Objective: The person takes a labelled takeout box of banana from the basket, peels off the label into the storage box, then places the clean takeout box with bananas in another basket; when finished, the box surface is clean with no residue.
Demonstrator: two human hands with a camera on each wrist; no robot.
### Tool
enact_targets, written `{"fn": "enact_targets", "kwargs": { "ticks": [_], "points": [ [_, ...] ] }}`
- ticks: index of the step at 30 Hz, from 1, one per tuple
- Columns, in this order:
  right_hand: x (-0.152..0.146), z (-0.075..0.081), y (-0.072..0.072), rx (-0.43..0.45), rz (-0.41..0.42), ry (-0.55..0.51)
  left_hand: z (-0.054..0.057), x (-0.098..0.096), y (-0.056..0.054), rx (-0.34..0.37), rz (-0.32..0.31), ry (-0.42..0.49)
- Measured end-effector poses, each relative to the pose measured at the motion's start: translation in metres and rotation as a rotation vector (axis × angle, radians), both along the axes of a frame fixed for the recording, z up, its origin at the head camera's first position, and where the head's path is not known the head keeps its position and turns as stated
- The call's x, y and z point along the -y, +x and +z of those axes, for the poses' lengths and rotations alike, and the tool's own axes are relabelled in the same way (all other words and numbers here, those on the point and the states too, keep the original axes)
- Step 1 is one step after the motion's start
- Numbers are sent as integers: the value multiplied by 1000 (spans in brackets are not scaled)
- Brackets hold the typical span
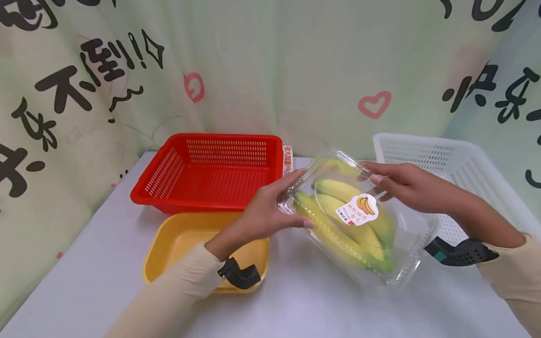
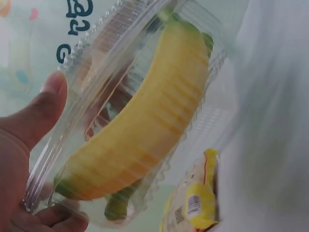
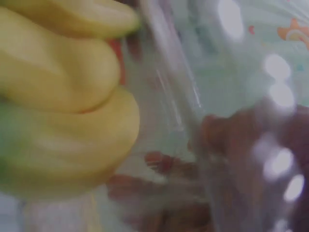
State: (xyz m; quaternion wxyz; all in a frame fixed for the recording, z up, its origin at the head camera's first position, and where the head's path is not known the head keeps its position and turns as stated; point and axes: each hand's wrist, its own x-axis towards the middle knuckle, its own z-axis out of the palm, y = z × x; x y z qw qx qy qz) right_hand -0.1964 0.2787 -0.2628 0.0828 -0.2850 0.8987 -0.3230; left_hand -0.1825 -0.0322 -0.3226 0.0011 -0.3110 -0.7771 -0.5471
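A clear plastic clamshell box [image 1: 412, 234] is held tilted over the table, in front of the white basket. Through its lid show several yellow bananas [image 1: 338, 230] with green ends, and a white label [image 1: 359, 210] with a banana picture. My left hand [image 1: 270, 206] grips the box's left edge, thumb on the lid side; its other fingers are partly hidden. At the upper right edge my right hand [image 1: 412, 185] holds the box between thumb and fingers. In the right wrist view, blurred fingers [image 3: 164, 164] appear through the plastic beside the bananas.
At the back left stands a red slotted basket [image 1: 220, 206], with a yellow tray [image 1: 154, 249] before it. A white basket [image 1: 503, 178] is at the right. A yellow packet [image 2: 193, 203] with a barcode shows in the left wrist view. A printed curtain [image 1: 270, 70] hangs behind the table.
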Motion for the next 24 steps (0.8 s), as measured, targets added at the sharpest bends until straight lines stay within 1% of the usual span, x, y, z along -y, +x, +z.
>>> {"fn": "enact_targets", "kwargs": {
  "ticks": [2, 6, 9, 13, 16, 21, 24],
  "points": [
    [5, -4, 2, 20, 20, -14, -5, 3, 8, 9, 14, 13],
    [14, -16, 5, 89, 54, -34, -18, 11, 24, 30, 53, -1],
    [19, -25, 9, 139, 68, -24, -28, 17, 35, 77, 69, -7],
    [23, -35, 12, 172, 86, -12, -40, 20, 48, 125, 77, 40],
    [23, -39, 14, 186, 104, -11, -46, 18, 57, 108, 92, 48],
    [20, -53, 17, 186, 158, -15, -58, 12, 76, 87, 146, 25],
    [20, -59, 19, 185, 182, -24, -62, 10, 86, 98, 154, 30]
  ]
}}
